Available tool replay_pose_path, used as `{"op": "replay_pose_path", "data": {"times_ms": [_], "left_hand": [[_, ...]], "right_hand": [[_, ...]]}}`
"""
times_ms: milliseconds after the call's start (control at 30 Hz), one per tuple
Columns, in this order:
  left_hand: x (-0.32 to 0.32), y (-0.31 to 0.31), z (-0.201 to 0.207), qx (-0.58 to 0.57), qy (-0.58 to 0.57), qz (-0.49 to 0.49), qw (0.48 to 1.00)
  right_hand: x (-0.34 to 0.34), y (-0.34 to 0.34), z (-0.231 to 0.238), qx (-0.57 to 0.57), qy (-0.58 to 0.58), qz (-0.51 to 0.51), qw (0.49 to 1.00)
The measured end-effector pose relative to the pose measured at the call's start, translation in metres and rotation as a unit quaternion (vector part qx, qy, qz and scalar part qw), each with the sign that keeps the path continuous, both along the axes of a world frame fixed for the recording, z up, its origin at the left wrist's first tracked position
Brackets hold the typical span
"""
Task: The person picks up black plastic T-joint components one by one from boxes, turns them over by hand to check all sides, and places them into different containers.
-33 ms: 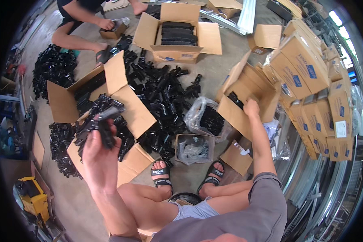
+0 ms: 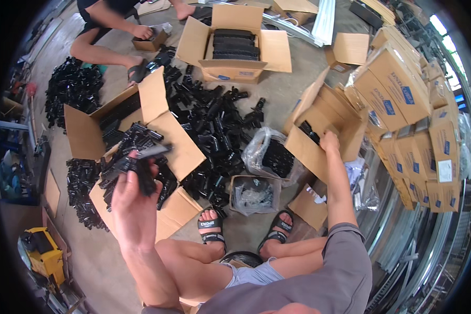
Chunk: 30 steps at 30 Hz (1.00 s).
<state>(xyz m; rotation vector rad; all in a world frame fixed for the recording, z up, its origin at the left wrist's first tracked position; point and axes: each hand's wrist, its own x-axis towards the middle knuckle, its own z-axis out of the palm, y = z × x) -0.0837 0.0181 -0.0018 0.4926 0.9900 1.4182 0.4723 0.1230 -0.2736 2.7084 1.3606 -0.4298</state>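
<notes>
left hand [image 2: 135, 206] is raised over the near edge of the left carton [image 2: 81, 135], fingers closed around a clutch of black parts [image 2: 142, 177]; motion blur hides the count. right hand [image 2: 329, 140] is down inside the right carton [image 2: 311, 157], next to a few black pieces [image 2: 309, 131] lying against its inner wall. those fingers are curled downward; can't tell if they grip anything.

step in hand, as i read it: sorting loose parts by hand between cartons, direction unclear from here. next move probably calls for a firm left grip, since the held parts stick out at odd angles and could slip, plus care around the right carton's raised flaps.

materials: parts look like hard glossy plastic or coated metal, short, angular, some tube-like, with bright highlights. same sort in a heap [image 2: 214, 125] on the bare grey floor [image 2: 102, 264]. cartons are plain brown corrugated board, flaps splayed. clear crinkled bag [image 2: 253, 154] holds smaller black bits; small box [image 2: 278, 198] beside it is lined with thin clear film. far carton [image 2: 275, 49] holds flat, dark, ribbed-looking strips in stacked rows.
</notes>
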Motion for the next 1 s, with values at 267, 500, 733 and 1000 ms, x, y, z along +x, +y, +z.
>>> {"op": "replay_pose_path", "data": {"times_ms": [267,500,733,1000], "left_hand": [[0.033,0.011,-0.011,0.077,0.323,-0.1,0.938],[0.057,0.006,-0.01,0.103,0.268,-0.114,0.951],[0.079,0.003,-0.012,0.113,0.198,-0.206,0.951],[0.124,-0.034,-0.002,0.033,-0.014,-0.277,0.96]], "right_hand": [[0.034,0.018,-0.08,0.001,0.074,-0.008,0.997],[0.01,0.004,-0.017,0.079,0.002,0.081,0.994],[-0.052,-0.052,0.144,0.269,0.3,0.068,0.912],[-0.198,-0.179,0.272,0.486,0.223,0.309,0.787]]}}
